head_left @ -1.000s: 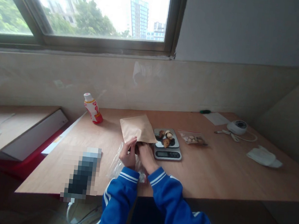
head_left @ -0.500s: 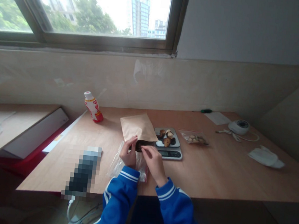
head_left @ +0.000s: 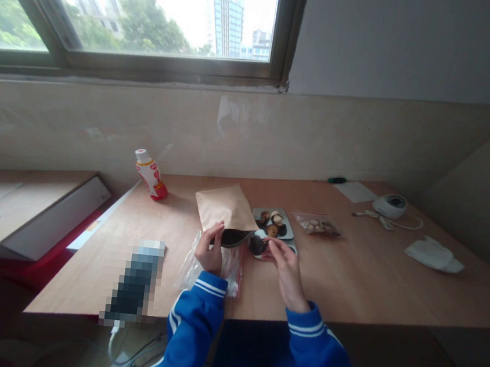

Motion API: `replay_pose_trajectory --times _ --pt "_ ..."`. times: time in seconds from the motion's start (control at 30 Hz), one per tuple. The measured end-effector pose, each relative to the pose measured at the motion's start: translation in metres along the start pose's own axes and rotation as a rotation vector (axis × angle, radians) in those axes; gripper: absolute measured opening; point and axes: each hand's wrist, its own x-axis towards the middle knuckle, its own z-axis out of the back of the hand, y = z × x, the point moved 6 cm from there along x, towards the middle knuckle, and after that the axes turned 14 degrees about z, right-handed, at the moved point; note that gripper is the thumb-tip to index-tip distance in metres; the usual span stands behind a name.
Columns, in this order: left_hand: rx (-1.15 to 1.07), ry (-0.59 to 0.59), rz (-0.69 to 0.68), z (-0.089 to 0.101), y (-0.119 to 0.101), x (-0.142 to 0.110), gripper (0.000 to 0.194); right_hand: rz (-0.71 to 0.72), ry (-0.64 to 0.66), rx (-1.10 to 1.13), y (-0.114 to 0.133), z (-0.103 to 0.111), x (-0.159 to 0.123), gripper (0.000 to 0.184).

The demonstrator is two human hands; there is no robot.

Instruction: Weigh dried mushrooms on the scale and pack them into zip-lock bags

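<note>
Desk (head_left: 349,276) under a window (head_left: 169,67): bag pinched open, mushroom at the fingertips

Left hand (head_left: 209,250) grasps the near edge of a kraft bag (head_left: 225,207), holding its mouth apart so the dark inside shows. Right hand (head_left: 288,270) is raised, its fingers (head_left: 272,245) against a dark mushroom (head_left: 257,245) just beside that mouth; whether they have clenched it, I cannot tell. Both blue sleeves (head_left: 195,301) carry white stripes. A clear plastic bag (head_left: 233,270) lies beneath the hands. Just beyond, more mushroom pieces (head_left: 273,222) sit on a grey tray (head_left: 287,233) atop a digital scale (head_left: 291,248). To the right are a small plastic bag of pieces (head_left: 316,225), a white device (head_left: 389,205) with its cable, and a crumpled tissue (head_left: 434,255). A red-and-white bottle (head_left: 151,175) stands far left, near a pixelated blur (head_left: 134,280).
</note>
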Motion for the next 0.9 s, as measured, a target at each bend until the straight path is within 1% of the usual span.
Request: replay_pose_trajectory --times 0.1,0.2,0.33,0.4,0.47,0.53,0.6,0.67,0.77,0.83,0.9 --pt "0.013 0.001 -0.011 0.0 0.0 0.0 0.014 -0.017 -0.054 0.024 0.001 0.015 0.002 0.037" --pt "0.008 -0.003 -0.02 0.0 -0.001 0.0 0.014 -0.014 -0.074 0.035 0.002 0.022 0.002 0.034" --pt "0.014 -0.003 -0.024 0.0 -0.003 0.0 0.014 -0.004 -0.08 -0.003 0.001 0.028 0.0 0.035" --pt "0.012 -0.002 -0.029 0.0 -0.003 0.0 0.014 0.025 -0.095 -0.059 0.001 0.036 0.003 0.038" --pt "0.007 -0.001 -0.029 0.0 -0.004 0.0 0.013 0.106 -0.123 -0.17 0.006 0.047 0.01 0.039" --pt "0.007 0.003 -0.026 0.0 -0.004 0.001 0.014 0.235 -0.158 -0.323 0.015 0.059 0.023 0.039" --pt "0.012 0.002 -0.031 0.0 -0.005 0.001 0.014 0.371 -0.178 -0.462 0.023 0.066 0.038 0.038" --pt "0.018 -0.001 -0.038 0.0 -0.005 0.0 0.014 0.464 -0.145 -0.569 0.025 0.066 0.053 0.037" --pt "0.023 -0.004 -0.036 0.0 -0.003 0.0 0.014 0.501 0.022 -0.683 0.017 0.058 0.07 0.036" --pt "0.03 -0.004 -0.04 0.0 -0.001 0.0 0.014 0.512 0.125 -0.716 0.01 0.052 0.073 0.035" --pt "0.042 -0.003 -0.05 0.0 0.001 0.0 0.014 0.534 0.149 -0.705 0.006 0.052 0.07 0.036"
